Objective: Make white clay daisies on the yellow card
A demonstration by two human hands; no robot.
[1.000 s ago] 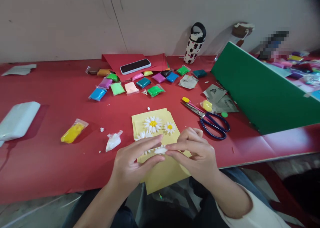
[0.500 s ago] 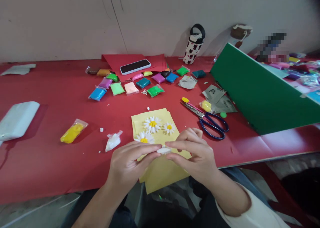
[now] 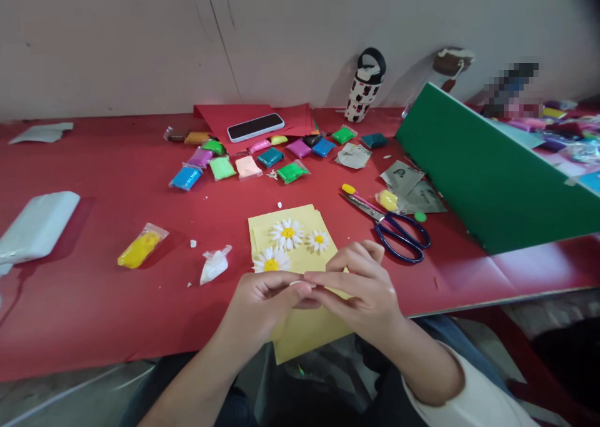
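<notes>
My left hand (image 3: 262,303) and my right hand (image 3: 368,294) meet over a stack of yellow paper (image 3: 304,336). Pinched between their fingertips is a small piece of white modelling clay (image 3: 302,283), mostly hidden by the fingers. On the paper just beyond lie three clay daisies with white petals and yellow centres: a large daisy (image 3: 287,233), a smaller daisy (image 3: 319,241) and another daisy (image 3: 270,261) partly behind my left hand. An opened bag of white clay (image 3: 215,264) sits left of the paper, with a yellow clay packet (image 3: 140,249) farther left.
Scissors with dark blue handles (image 3: 400,233) lie right of the paper. Several coloured clay packets (image 3: 293,172) and a phone (image 3: 255,127) are farther back. A tumbler (image 3: 363,95) stands by the wall. A green board (image 3: 492,177) leans at the right; a white pack (image 3: 37,227) lies left.
My left hand has shifted right and its thumb has closed over the white clay, which shows less now. The fingertips of both hands are closer together. The view has shifted slightly.
</notes>
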